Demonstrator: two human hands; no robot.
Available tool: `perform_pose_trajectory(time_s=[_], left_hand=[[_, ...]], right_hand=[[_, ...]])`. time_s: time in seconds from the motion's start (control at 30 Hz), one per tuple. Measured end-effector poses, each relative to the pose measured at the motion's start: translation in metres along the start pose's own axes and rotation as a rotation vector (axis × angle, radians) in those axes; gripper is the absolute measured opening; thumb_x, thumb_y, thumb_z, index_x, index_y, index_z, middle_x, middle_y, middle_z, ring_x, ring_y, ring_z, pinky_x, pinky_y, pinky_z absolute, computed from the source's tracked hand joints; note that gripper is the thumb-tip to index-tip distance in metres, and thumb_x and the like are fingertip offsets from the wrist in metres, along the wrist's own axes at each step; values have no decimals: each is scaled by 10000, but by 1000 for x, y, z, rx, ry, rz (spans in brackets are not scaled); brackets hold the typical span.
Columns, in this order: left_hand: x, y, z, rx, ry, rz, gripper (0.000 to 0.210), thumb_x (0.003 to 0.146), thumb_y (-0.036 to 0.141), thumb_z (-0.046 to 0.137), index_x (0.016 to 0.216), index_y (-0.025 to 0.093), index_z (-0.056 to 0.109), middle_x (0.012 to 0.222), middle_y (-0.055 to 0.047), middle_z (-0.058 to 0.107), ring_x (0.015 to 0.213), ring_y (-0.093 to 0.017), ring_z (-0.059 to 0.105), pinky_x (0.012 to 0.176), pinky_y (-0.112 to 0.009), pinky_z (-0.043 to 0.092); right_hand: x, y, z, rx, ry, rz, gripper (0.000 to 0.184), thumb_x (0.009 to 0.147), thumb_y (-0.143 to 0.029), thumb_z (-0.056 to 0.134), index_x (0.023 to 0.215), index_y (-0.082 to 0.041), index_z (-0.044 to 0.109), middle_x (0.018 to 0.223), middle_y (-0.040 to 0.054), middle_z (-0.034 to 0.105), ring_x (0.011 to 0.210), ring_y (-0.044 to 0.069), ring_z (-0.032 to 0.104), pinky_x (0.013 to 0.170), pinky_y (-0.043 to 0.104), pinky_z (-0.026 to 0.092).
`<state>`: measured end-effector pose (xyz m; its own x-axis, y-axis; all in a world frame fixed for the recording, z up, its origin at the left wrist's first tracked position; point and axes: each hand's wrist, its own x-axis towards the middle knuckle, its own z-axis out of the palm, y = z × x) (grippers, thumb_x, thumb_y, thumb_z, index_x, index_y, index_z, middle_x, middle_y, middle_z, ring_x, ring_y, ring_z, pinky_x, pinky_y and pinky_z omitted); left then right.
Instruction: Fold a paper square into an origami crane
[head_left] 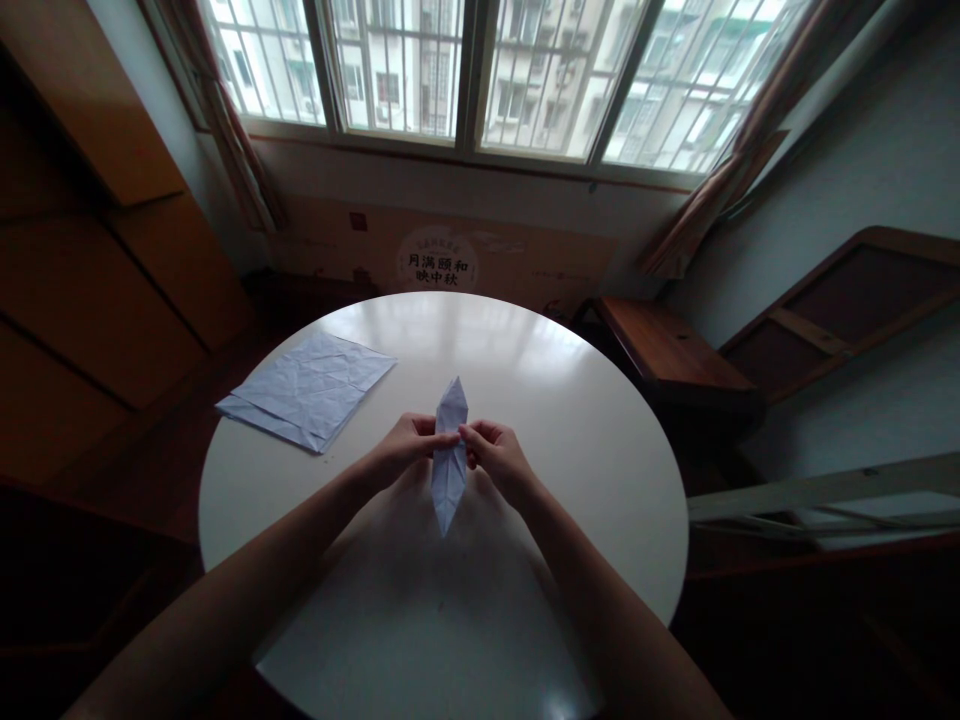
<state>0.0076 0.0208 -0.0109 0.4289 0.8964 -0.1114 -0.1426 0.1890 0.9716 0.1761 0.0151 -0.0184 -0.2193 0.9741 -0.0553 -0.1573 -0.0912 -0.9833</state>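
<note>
A narrow piece of folded white paper, pointed at both ends and creased along its length, is held above the middle of the table. My left hand grips it from the left, with the thumb laid across its front face. From the other side my right hand pinches its right edge between thumb and fingers, close to the left thumb's tip. Some of the fingers behind the paper are hidden.
A stack of creased paper sheets lies at the left of the round white table, slightly over its edge. A wooden bench stands beyond the table on the right, and barred windows are ahead.
</note>
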Motion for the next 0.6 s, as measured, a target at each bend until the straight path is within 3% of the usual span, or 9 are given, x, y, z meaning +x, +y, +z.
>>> perform_pose_trajectory(time_s=[0.23,0.6], left_hand=[[8,-6,-6,-14,173,51,358,638,420,784,641,88,648,539,3,583,452,-70,477,465,-193,309],[11,-11,-6,-35,255,150,375,667,460,753,670,95,668,606,-6,603,522,-85,492,522,-210,361]], right_hand=[[-4,-3,3,-86,-106,121,439,622,-556,720,634,-153,548,477,-53,500,409,63,425,421,202,302],[-7,-2,3,-164,-208,204,507,615,-622,695,603,-137,546,456,-76,384,417,51,321,435,216,211]])
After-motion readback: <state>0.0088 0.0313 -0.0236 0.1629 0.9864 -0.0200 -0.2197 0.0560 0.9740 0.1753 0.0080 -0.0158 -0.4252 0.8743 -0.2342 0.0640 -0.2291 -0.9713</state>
